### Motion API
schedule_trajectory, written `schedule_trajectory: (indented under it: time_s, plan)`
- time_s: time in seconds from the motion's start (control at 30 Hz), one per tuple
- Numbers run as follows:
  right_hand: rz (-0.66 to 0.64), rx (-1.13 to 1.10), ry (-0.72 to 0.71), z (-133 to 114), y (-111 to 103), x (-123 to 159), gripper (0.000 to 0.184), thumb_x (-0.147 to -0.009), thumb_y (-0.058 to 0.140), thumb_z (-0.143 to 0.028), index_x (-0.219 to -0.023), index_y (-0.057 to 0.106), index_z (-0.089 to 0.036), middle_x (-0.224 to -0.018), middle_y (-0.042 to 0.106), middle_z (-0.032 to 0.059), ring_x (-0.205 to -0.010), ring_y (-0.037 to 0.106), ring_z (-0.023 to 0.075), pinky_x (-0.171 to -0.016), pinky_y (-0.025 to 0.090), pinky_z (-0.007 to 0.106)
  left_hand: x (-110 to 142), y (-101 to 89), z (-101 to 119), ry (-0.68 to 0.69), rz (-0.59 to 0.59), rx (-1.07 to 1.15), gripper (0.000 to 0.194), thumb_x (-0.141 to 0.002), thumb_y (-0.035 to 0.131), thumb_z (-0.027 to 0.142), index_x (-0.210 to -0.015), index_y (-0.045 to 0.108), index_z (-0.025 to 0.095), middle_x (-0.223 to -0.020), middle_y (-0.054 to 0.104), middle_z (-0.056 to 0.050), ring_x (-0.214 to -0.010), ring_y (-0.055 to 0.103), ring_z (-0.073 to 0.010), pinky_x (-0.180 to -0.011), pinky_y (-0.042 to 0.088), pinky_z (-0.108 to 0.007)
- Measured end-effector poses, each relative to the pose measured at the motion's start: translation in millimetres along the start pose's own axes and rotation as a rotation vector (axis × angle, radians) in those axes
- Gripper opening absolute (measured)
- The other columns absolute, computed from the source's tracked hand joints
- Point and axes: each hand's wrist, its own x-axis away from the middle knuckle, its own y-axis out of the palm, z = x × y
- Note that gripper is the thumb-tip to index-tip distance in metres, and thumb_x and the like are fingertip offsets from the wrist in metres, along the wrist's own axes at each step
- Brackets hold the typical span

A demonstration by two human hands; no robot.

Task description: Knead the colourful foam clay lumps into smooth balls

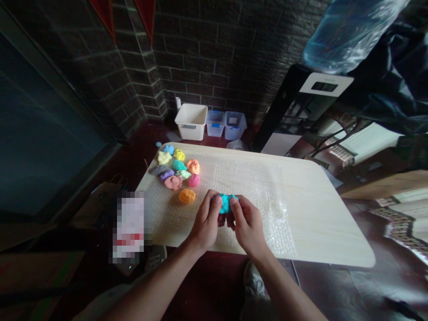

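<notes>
Both my left hand (207, 217) and my right hand (245, 219) grip one lump of turquoise modelling clay (226, 203) from its two sides. My thumbs press on its top, while the other fingers curl beneath it and are partly hidden. The lump is held over the near middle of the table. To the left of my hands lies an orange clay lump (187, 196) on bubble wrap (247, 178). Beyond it sit several more lumps, among them a pink one (193, 180), a dusty-pink one (173, 182) and a yellow one (179, 154).
The pale wooden table (321, 214) has rounded corners. Behind it on the floor stand a white bin (192, 120) and two clear boxes (235, 127) by the brick wall. A water dispenser (284, 107) rises at the back right. Cardboard (36, 276) lies at the lower left.
</notes>
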Motion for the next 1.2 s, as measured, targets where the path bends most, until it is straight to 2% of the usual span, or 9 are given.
schedule_trajectory:
  time_s: [0.13,0.2,0.37,0.5,0.63,0.73,1.0,1.2]
  plan:
    - [-0.01,-0.143,0.071,-2,1,-2,0.04,-0.105,0.057,-0.052,-0.08,0.057,-0.021,-0.059,0.056,-0.0037,-0.049,0.05,0.0107,-0.044,0.038,0.021,-1,-0.4,0,-0.038,-0.005,0.048,0.039,-0.103,0.05,0.061,-0.093,0.051,0.024,-0.071,0.05,0.006,-0.055,0.052,-0.0112,-0.05,0.048,-0.021]
    - [-0.022,-0.133,0.081,-2,0,-3,0.041,-0.105,0.055,-0.052,-0.08,0.057,-0.021,-0.059,0.056,-0.0034,-0.05,0.051,0.0112,-0.044,0.038,0.021,-1,-1.5,0,-0.033,0.002,0.027,0.04,-0.103,0.05,0.062,-0.092,0.051,0.023,-0.071,0.05,0.005,-0.056,0.053,-0.0116,-0.051,0.046,-0.021]
    - [-0.023,0.184,-0.024,0,-6,-2,0.03,-0.105,0.059,-0.049,-0.102,0.065,-0.02,-0.068,0.062,-0.0017,-0.054,0.054,0.0124,-0.05,0.041,0.023,-2,-4.5,0,0.033,0.024,-0.124,0.04,-0.103,0.051,0.06,-0.094,0.055,0.022,-0.078,0.057,0.002,-0.066,0.054,-0.0129,-0.06,0.046,-0.023]
    - [-0.039,0.261,-0.079,1,-7,-1,0.031,-0.107,0.055,-0.046,-0.092,0.062,-0.021,-0.064,0.057,-0.0028,-0.055,0.05,0.0121,-0.05,0.038,0.023,-2,-4.2,2,0.042,-0.009,-0.109,0.037,-0.1,0.059,0.058,-0.094,0.053,0.022,-0.077,0.055,0.004,-0.065,0.054,-0.0124,-0.059,0.045,-0.022]
    - [0.006,0.14,-0.064,4,-3,0,0.037,-0.108,0.053,-0.049,-0.082,0.057,-0.022,-0.061,0.052,-0.0043,-0.052,0.047,0.0111,-0.048,0.036,0.023,-1,-1.1,4,-0.003,-0.022,-0.025,0.037,-0.098,0.063,0.057,-0.092,0.051,0.023,-0.077,0.054,0.005,-0.064,0.055,-0.0114,-0.056,0.046,-0.02]
    - [0.067,0.007,0.004,7,2,0,0.039,-0.105,0.057,-0.053,-0.082,0.057,-0.022,-0.059,0.05,-0.0056,-0.05,0.045,0.0102,-0.045,0.036,0.021,-1,0.8,4,-0.018,-0.025,0.038,0.037,-0.098,0.063,0.057,-0.091,0.051,0.023,-0.078,0.053,0.005,-0.063,0.054,-0.0104,-0.055,0.047,-0.019]
    - [0.169,-0.254,0.124,3,10,-1,0.045,-0.095,0.07,-0.059,-0.077,0.055,-0.021,-0.057,0.043,-0.0079,-0.047,0.039,0.0077,-0.04,0.033,0.017,-3,3.7,-4,-0.059,-0.016,0.235,0.036,-0.098,0.066,0.055,-0.089,0.053,0.022,-0.07,0.048,0.006,-0.057,0.046,-0.0083,-0.051,0.04,-0.017]
    - [0.159,-0.389,0.257,-1,10,-6,0.047,-0.089,0.074,-0.06,-0.074,0.051,-0.022,-0.05,0.047,-0.0085,-0.038,0.037,0.0065,-0.036,0.029,0.017,-6,3.0,-3,-0.127,-0.064,0.349,0.04,-0.097,0.066,0.056,-0.084,0.052,0.021,-0.065,0.05,0.006,-0.053,0.045,-0.0076,-0.049,0.035,-0.017]
